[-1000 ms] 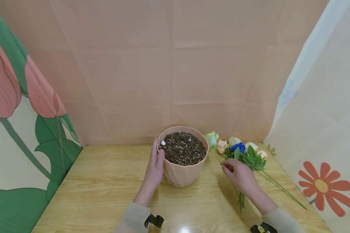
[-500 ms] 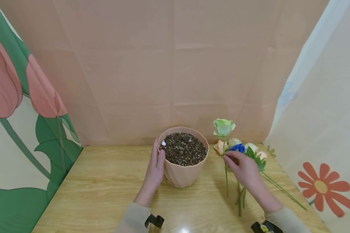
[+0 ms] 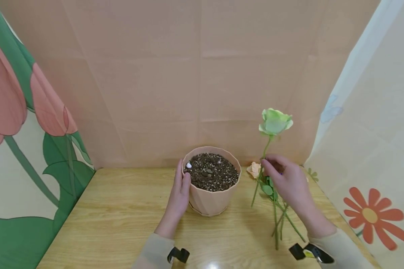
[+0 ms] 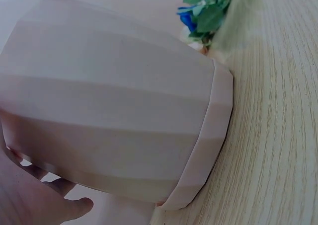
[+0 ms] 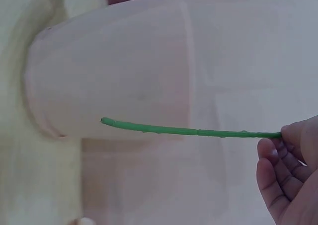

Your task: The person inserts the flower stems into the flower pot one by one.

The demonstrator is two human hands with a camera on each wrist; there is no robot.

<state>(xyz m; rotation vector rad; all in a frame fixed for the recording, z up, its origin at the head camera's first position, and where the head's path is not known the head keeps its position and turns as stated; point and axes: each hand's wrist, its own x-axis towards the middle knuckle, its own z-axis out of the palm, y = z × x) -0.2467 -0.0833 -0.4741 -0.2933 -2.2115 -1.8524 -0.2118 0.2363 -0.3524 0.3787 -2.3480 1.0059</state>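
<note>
A pale pink flowerpot (image 3: 210, 201) holds dark soil (image 3: 217, 173) speckled with white bits. My left hand (image 3: 177, 196) rests against its left side, fingers mostly straight; the left wrist view shows the hand (image 4: 37, 195) beside the pot wall (image 4: 109, 101). To the pot's right, my right hand (image 3: 291, 185) pinches the stem of a light green rose (image 3: 275, 122), its bloom raised above the hand. In the right wrist view the green stem (image 5: 164, 130) extends from the fingertips of the hand (image 5: 293, 170), its lower end free and in front of the pot.
More flowers lie on the wooden table (image 3: 121, 209) right of the pot: a peach bloom (image 3: 254, 170), green leaves (image 3: 266, 188) and several stems (image 3: 276, 228). A blue flower (image 4: 187, 20) shows in the left wrist view. A small white piece (image 3: 188, 165) sits at the soil's left edge.
My right hand has picked up the light green rose from beside the other flowers, turned it upright and lifted it up and slightly right. The left hand and pot have stayed put.
</note>
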